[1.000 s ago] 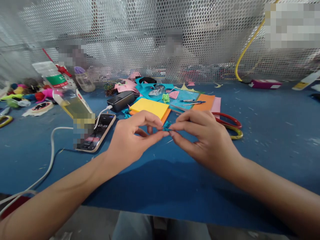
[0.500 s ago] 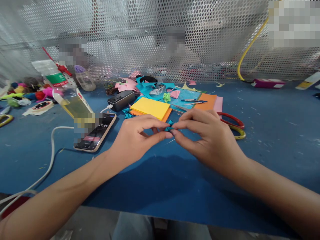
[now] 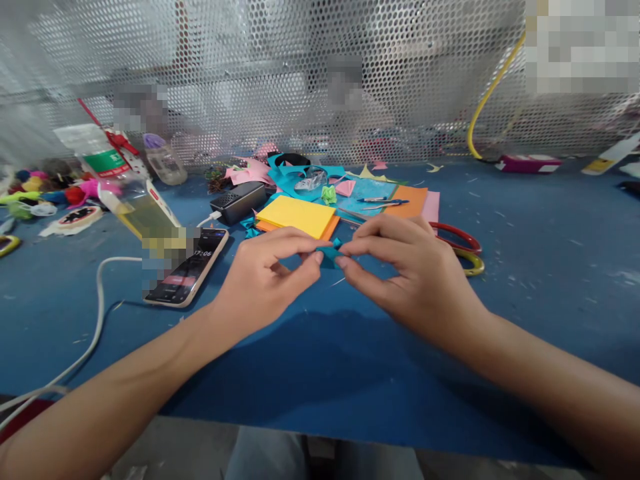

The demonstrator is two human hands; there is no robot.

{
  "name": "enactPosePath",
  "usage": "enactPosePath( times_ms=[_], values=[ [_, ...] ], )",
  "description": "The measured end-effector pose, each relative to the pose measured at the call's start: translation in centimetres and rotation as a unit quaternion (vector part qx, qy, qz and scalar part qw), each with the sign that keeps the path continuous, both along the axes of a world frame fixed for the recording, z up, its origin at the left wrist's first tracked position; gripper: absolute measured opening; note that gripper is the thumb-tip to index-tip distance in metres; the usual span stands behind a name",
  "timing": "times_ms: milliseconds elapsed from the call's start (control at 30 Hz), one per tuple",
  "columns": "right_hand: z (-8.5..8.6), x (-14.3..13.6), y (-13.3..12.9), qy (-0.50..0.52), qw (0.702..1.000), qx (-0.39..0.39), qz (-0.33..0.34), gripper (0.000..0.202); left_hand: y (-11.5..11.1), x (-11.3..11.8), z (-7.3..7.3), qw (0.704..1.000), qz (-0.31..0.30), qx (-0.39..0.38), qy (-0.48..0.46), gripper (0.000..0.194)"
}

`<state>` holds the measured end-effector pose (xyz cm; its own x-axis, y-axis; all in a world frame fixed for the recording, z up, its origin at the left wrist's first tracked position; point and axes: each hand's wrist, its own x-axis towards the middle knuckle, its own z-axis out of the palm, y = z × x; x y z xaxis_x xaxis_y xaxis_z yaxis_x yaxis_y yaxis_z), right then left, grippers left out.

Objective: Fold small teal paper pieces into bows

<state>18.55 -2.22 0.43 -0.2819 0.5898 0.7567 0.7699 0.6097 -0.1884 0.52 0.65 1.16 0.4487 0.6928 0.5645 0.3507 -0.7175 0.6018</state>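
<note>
A small folded piece of teal paper (image 3: 329, 257) is held up over the blue table between both hands. My left hand (image 3: 273, 273) pinches its left end between thumb and fingers. My right hand (image 3: 405, 267) grips the right end with thumb and fingertips, which hide part of the folds. Just beyond the fingers lies a stack of yellow paper (image 3: 299, 215) with orange sheets under it. Scissors with a red and a yellow handle (image 3: 473, 263) rest on the table, partly behind my right hand.
A phone (image 3: 187, 270) with a white cable lies at left, beside a tilted bottle (image 3: 133, 193) and a black box-shaped device (image 3: 239, 202). Paper scraps (image 3: 285, 175), pens (image 3: 383, 202) and orange sheets (image 3: 410, 202) lie farther back, before a perforated metal screen (image 3: 410, 80).
My left thumb and fingers have shifted slightly left along the teal paper, so a wider flat face of it shows between the hands. The whole view has moved slightly.
</note>
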Motion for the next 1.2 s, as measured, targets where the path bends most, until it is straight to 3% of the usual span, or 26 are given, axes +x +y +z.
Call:
enactPosePath(
  times_ms=[467,833,1200],
  values=[
    [-0.15,-0.05,0.03,-0.005,1.000,-0.023,-0.009,0.007,-0.10,0.31,-0.53,0.992,0.060,0.112,-0.012,0.006],
    [0.05,-0.12,-0.01,0.003,0.999,-0.040,-0.010,0.009,-0.24,0.21,-0.23,0.997,0.055,0.046,-0.013,0.008],
    [0.01,-0.17,-0.08,0.023,0.998,-0.056,0.004,0.008,-0.16,0.22,-0.42,0.994,0.057,0.094,-0.004,0.009]
  ],
)
